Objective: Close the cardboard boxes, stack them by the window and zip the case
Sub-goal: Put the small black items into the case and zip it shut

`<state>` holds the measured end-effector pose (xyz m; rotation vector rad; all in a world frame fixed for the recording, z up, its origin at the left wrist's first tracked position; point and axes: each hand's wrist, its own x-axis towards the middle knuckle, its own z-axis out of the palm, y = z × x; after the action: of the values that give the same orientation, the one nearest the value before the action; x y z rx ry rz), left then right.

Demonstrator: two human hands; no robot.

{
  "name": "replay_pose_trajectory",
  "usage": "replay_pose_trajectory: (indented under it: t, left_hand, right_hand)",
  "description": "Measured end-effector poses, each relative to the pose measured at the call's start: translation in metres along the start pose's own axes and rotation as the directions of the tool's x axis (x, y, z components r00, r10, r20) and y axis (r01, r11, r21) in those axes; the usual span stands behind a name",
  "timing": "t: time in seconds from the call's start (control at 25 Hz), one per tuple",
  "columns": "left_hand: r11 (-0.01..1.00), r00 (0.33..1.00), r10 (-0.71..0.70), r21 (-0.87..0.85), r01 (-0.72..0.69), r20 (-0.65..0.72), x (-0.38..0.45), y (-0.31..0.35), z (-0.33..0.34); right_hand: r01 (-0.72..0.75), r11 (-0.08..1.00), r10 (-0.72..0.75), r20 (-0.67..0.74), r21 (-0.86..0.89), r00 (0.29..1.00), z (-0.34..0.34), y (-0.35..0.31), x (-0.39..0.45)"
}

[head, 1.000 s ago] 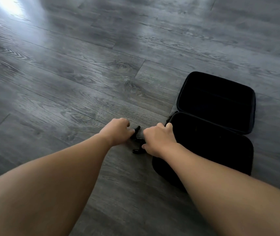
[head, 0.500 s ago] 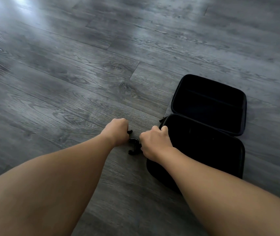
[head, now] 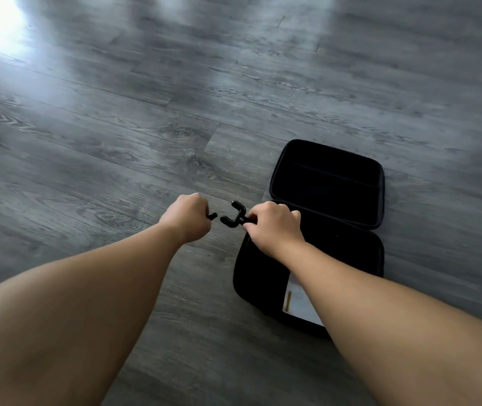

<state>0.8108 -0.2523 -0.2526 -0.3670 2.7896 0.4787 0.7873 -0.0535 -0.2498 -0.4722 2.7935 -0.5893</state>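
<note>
Hidden, cropped and blurred parts of the floor scene

The near half of the open black case [head: 316, 250] is largely covered by the right forearm, and a white card [head: 298, 303] lying in it is seen only in part, its print too small to be read. The stem of the black U-shaped piece [head: 234, 218] is concealed within the right hand [head: 275, 227]; of the small black piece [head: 213, 215] in the left hand [head: 187, 219] only a tip is shown, and the curled fingers are hidden from view. Both arms are cut off by the near edge. The far floor [head: 175, 68] is blurred, with glare at the far left.
</note>
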Motion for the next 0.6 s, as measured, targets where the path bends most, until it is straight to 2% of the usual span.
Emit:
replay_pose_trajectory:
  t: [0.28, 0.6]
  left_hand:
    - [0.989, 0.996, 0.082, -0.119, -0.084, -0.018, 0.001, 0.066, 0.0]
    - [0.982, 0.984, 0.173, -0.089, -0.169, 0.046, 0.001, 0.091, 0.031]
  right_hand:
    - [-0.285, 0.959, 0.285, -0.008, 0.005, 0.958, -0.005, 0.038, -0.057]
    - [-0.306, 0.952, 0.305, 0.037, 0.016, 0.952, 0.016, 0.036, -0.066]
